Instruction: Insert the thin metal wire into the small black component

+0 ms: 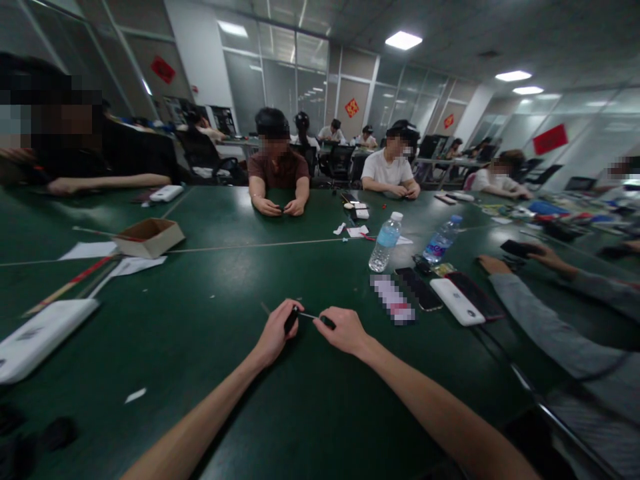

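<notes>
Over the green table [235, 393], my two hands are close together in front of me. My left hand [278, 328] is closed around a small black object [291, 321] whose kind I cannot make out. A thin metal rod [307, 316] spans the gap between the hands. At the rod's right end is a dark, handle-like piece [327, 322], pinched by the fingers of my right hand [346, 328]. Whether the rod enters the black object or only touches it is too small to tell.
Right of my hands stand two water bottles [386, 243] [443, 240], with phones [419, 289] and a white power bank [457, 301] nearby. A cardboard box [150, 238] and a white device [45, 337] lie left. A co-worker's grey sleeve [530, 327] is at right; others sit opposite.
</notes>
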The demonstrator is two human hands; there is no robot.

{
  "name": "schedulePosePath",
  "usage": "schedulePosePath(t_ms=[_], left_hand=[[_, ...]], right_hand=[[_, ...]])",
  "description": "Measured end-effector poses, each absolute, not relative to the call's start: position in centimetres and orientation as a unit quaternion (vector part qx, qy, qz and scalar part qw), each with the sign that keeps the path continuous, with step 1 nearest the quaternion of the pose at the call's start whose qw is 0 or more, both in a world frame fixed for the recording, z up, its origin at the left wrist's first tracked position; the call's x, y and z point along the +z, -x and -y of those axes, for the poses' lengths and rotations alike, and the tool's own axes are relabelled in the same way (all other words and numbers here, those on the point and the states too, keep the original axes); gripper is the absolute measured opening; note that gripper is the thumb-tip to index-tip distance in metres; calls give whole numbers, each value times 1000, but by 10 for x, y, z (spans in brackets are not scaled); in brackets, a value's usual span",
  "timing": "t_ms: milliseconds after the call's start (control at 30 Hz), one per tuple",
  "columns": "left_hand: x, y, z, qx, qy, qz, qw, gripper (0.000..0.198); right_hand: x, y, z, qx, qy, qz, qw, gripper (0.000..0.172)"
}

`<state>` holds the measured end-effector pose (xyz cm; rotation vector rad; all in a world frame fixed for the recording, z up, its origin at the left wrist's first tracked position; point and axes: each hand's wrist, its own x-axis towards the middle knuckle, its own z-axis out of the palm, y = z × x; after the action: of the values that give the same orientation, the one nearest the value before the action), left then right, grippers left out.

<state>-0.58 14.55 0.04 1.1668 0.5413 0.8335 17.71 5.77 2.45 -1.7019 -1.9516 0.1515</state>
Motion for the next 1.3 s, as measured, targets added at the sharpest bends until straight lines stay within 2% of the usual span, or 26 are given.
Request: schedulePosePath(t_ms=[1300], left_hand=[[5,6,-143,372,-523,-239,729,34]], right_hand=[[26,-179,-57,55,609,739,284,27]])
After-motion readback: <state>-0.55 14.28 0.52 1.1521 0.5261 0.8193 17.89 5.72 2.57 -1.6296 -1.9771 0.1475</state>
